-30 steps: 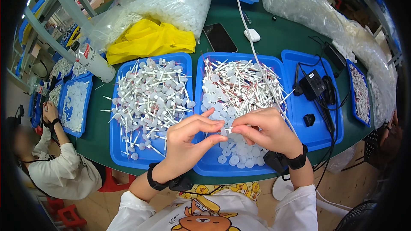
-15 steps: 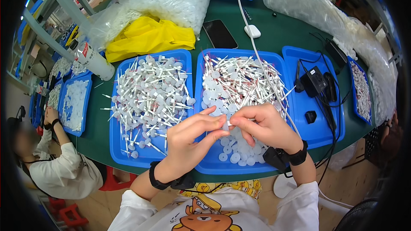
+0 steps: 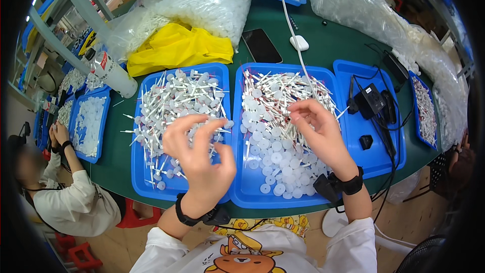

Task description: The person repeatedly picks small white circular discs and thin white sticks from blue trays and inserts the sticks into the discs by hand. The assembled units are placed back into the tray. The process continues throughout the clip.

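While both hands hovered over the dark green worktop, two big blue plastic trays sat side by side below them. The left blue tray held a heap of small white sticks with round white caps on them. The right blue tray held loose white sticks at the back and flat round white plastic caps at the front. The left hand hung above the left tray with its fingers bent and loose, and I could not tell if they held anything. The right hand was over the right tray, its fingers curled together, but what they pinched was too small to see. Clear bags of white parts and a yellow cloth lay behind the trays.
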### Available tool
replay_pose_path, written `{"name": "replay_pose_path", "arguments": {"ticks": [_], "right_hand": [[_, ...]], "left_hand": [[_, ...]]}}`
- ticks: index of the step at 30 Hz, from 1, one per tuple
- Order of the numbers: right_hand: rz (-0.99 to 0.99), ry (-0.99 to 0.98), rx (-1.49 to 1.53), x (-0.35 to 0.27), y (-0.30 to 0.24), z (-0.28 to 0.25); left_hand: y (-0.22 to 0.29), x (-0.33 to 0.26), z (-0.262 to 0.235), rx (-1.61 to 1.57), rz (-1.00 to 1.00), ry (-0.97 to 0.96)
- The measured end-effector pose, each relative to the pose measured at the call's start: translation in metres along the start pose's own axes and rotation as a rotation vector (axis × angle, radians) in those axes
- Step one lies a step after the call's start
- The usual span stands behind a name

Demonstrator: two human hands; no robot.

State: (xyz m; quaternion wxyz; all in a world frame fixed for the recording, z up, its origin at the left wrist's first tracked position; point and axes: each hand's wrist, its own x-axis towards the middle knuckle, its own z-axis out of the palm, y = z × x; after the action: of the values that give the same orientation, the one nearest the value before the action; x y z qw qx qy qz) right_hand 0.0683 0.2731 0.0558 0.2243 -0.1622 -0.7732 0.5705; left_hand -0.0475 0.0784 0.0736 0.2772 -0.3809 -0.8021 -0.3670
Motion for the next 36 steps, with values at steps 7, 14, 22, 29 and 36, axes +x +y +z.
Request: {"name": "replay_pose_path", "arguments": {"ticks": [7,14,22,29,36], "right_hand": [[-0.031,-0.162,-0.222,-0.001,-0.012,0.000],[-0.133,-0.245,-0.442,-0.001,-0.004,-0.005],[-0.222,-0.423,-0.605,-0.007,0.005,-0.004],[-0.098,-0.212,-0.378,0.005,-0.007,-0.003],[-0.005,-0.181,0.102,-0.001,-0.009,0.001]], "left_hand": [[0.004,-0.009,0.004,0.315,0.057,-0.026],[0.000,-0.015,-0.011,-0.195,0.186,-0.061],[-0.008,-0.018,0.012,-0.112,0.301,-0.782],[-0.011,-0.018,0.010,-0.167,0.248,-0.804],[-0.001,-0.010,0.004,-0.349,0.076,-0.556]]}}
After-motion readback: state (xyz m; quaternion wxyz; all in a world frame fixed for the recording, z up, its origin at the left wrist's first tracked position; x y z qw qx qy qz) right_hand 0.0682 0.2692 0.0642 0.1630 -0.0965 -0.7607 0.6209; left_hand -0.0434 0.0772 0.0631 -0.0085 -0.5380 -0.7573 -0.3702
